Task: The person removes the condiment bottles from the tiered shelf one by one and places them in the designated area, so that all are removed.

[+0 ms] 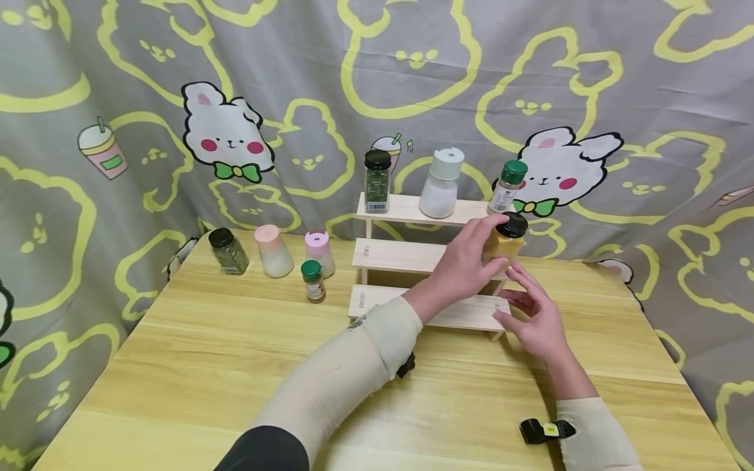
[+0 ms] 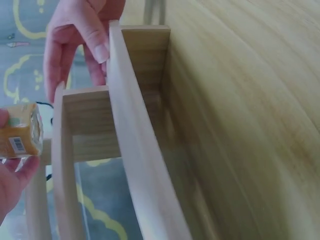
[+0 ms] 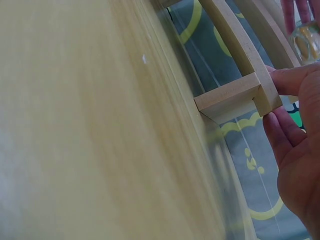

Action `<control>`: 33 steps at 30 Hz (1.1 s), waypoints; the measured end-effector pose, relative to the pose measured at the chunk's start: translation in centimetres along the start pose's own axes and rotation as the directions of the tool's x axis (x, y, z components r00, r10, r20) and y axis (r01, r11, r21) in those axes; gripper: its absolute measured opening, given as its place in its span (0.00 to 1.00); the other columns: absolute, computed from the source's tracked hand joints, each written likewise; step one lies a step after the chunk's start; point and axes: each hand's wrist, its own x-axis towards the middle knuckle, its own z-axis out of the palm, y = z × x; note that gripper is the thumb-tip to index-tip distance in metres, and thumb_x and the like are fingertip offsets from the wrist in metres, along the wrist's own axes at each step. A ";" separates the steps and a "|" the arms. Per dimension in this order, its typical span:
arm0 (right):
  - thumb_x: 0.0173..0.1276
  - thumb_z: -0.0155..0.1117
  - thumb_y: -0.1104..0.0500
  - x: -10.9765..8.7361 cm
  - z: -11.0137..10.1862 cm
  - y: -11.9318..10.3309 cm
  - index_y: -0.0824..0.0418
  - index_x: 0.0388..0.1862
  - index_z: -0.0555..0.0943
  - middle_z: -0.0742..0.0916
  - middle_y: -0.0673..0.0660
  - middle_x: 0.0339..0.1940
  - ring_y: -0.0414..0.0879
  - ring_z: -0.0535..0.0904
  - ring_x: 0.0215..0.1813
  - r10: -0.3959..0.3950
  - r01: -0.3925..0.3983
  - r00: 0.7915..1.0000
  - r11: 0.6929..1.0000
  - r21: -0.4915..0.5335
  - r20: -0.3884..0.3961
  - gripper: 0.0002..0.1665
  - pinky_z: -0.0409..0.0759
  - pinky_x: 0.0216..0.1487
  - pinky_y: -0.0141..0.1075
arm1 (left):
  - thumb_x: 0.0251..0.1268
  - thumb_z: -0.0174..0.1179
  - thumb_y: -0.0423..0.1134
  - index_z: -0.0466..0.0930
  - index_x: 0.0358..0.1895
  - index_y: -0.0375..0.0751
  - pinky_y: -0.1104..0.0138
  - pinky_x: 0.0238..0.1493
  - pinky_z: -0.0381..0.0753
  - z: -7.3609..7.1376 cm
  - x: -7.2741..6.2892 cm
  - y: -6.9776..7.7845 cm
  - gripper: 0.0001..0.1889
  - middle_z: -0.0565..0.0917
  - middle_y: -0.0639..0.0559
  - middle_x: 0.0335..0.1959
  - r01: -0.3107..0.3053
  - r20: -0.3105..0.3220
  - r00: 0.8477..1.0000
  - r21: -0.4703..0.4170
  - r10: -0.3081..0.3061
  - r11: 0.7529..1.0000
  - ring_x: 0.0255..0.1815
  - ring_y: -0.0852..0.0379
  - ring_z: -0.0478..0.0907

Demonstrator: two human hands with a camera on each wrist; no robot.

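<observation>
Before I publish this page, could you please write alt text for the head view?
A person's left hand holds a black-lidded jar with yellow contents near the right end of a three-tier wooden rack, which the right hand grips. Three containers stand on the top tier and four more on the table to the left.

A black-capped yellow jar (image 1: pixel 508 239) shows in the left hand (image 1: pixel 468 258) near a pale rack (image 1: pixel 394 256); left of that hand stand a peach-capped shaker (image 1: pixel 274 253) and a pink-capped shaker (image 1: pixel 321 246); behind it, a grey curtain (image 1: pixel 318 62) carries yellow outlines and white rabbits (image 1: pixel 226 127).
</observation>
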 end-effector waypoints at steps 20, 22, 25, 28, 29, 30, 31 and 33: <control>0.50 0.70 0.85 0.1 -0.4 2.9 0.67 0.73 0.68 0.63 0.60 0.78 0.48 0.81 0.54 -0.021 0.022 1.000 0.999 0.043 -0.012 0.50 0.77 0.57 0.30 | 0.63 0.69 0.35 0.60 0.71 0.45 0.73 0.49 0.72 -4.7 -2.2 0.2 0.36 0.73 0.44 0.59 -0.048 -0.109 0.993 -0.044 0.043 0.998 0.48 0.56 0.73; 0.50 0.69 0.86 0.0 -0.4 2.7 0.68 0.73 0.68 0.63 0.61 0.78 0.49 0.81 0.54 -0.023 0.024 1.000 0.999 0.049 -0.008 0.49 0.76 0.57 0.31 | 0.63 0.69 0.35 0.60 0.70 0.46 0.73 0.48 0.72 -5.2 -2.5 0.2 0.36 0.73 0.44 0.59 -0.048 -0.124 0.991 -0.045 0.042 0.998 0.47 0.55 0.73; 0.50 0.68 0.87 0.0 -0.4 1.7 0.71 0.72 0.68 0.62 0.63 0.78 0.51 0.81 0.54 -0.015 0.015 1.000 0.999 0.039 -0.003 0.48 0.77 0.58 0.32 | 0.63 0.69 0.34 0.59 0.70 0.46 0.73 0.48 0.73 -5.9 -2.9 0.0 0.35 0.72 0.43 0.59 -0.051 -0.148 0.988 -0.045 0.044 0.998 0.46 0.54 0.74; 0.50 0.68 0.86 0.0 -0.3 0.4 0.72 0.72 0.67 0.62 0.64 0.78 0.52 0.81 0.54 0.001 -0.001 1.000 1.000 0.012 0.000 0.47 0.77 0.57 0.31 | 0.62 0.70 0.33 0.59 0.70 0.46 0.72 0.48 0.76 -6.6 -3.3 -0.3 0.36 0.73 0.42 0.57 -0.050 -0.166 0.985 -0.055 0.041 0.997 0.46 0.54 0.75; 0.50 0.68 0.86 0.0 -0.2 0.3 0.72 0.72 0.68 0.62 0.64 0.78 0.52 0.81 0.54 0.003 -0.003 1.000 1.000 0.005 0.000 0.47 0.77 0.57 0.31 | 0.62 0.70 0.33 0.59 0.70 0.46 0.72 0.48 0.77 -6.9 -3.4 -0.4 0.36 0.73 0.42 0.56 -0.050 -0.172 0.984 -0.057 0.039 0.997 0.46 0.54 0.75; 0.50 0.69 0.86 0.0 -0.2 0.2 0.72 0.72 0.68 0.62 0.64 0.78 0.51 0.81 0.54 0.003 -0.003 1.000 1.000 -0.004 0.000 0.47 0.77 0.57 0.31 | 0.62 0.70 0.33 0.59 0.70 0.46 0.71 0.48 0.78 -7.1 -3.6 -0.4 0.37 0.73 0.42 0.55 -0.048 -0.178 0.983 -0.056 0.037 0.997 0.46 0.54 0.75; 0.50 0.69 0.86 0.0 -0.1 0.2 0.72 0.72 0.68 0.63 0.64 0.78 0.51 0.81 0.54 0.003 -0.003 1.000 1.000 -0.011 0.001 0.47 0.77 0.57 0.30 | 0.62 0.70 0.32 0.59 0.70 0.46 0.70 0.47 0.79 -7.4 -3.7 -0.5 0.37 0.73 0.42 0.54 -0.045 -0.186 0.982 -0.056 0.034 0.997 0.46 0.53 0.75; 0.50 0.69 0.86 0.1 0.0 0.2 0.72 0.72 0.67 0.63 0.64 0.78 0.51 0.81 0.54 0.000 0.000 1.000 1.000 -0.014 0.005 0.47 0.77 0.57 0.30 | 0.61 0.70 0.32 0.59 0.69 0.46 0.69 0.46 0.80 -8.0 -4.0 -0.5 0.37 0.74 0.42 0.52 -0.036 -0.204 0.979 -0.055 0.024 0.998 0.46 0.52 0.76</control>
